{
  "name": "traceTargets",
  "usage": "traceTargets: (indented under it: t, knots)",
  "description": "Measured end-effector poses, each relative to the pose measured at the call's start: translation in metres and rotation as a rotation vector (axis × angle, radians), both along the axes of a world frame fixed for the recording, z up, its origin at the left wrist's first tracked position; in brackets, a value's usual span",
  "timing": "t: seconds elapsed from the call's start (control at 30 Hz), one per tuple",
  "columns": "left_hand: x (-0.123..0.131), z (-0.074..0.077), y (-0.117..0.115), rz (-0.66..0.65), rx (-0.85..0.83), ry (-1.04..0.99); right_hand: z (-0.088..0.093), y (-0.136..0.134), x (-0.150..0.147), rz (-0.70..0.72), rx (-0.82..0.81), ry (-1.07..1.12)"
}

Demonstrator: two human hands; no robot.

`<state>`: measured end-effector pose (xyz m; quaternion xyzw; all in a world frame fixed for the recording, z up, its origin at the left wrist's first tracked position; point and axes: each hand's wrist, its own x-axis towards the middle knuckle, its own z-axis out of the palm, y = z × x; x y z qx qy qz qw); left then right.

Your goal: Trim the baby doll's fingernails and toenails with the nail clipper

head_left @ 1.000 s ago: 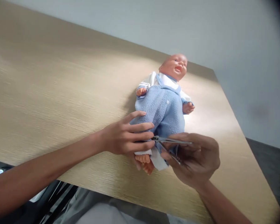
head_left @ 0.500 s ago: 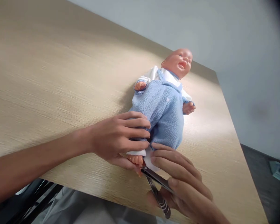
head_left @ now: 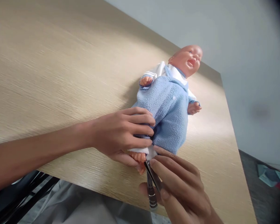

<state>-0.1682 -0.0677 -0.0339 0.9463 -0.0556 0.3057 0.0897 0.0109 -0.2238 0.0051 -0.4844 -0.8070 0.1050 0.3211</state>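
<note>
A baby doll (head_left: 170, 102) in a blue fleece romper over a white shirt lies on its back on a light wooden table (head_left: 60, 71), head toward the far right corner. My left hand (head_left: 122, 132) is wrapped round the doll's near leg, just above its bare foot (head_left: 138, 156). My right hand (head_left: 179, 186) is closed on a metal nail clipper (head_left: 151, 183), whose jaws touch the doll's toes at the table's near edge.
The table ends close behind the doll's feet, with my lap in grey cloth (head_left: 84, 208) below it. A pale wall stands behind the table. On the dark floor at the far right lies some coloured paper or cloth (head_left: 272, 178).
My right hand swung the nail clipper from above the doll's legs down to its foot, then turned it more upright against the toes. My left hand kept hold of the leg.
</note>
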Motion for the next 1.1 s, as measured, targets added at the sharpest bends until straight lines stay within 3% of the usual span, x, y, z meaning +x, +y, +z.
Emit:
traceTargets:
  t: [0.27,0.73,0.9,1.1]
  knots:
    - [0.000,-0.001,0.000,-0.003,-0.019,0.004,-0.006,-0.010,-0.014,-0.134,0.036,0.005]
    - [0.000,-0.002,0.001,0.002,0.002,-0.037,-0.022,-0.015,-0.025,-0.207,0.044,0.012]
    - [0.000,-0.003,0.000,0.006,0.002,-0.030,-0.028,-0.010,-0.018,-0.033,-0.004,-0.056]
    - [0.001,-0.005,0.000,0.009,0.029,-0.019,-0.029,-0.009,-0.020,0.006,0.028,-0.133]
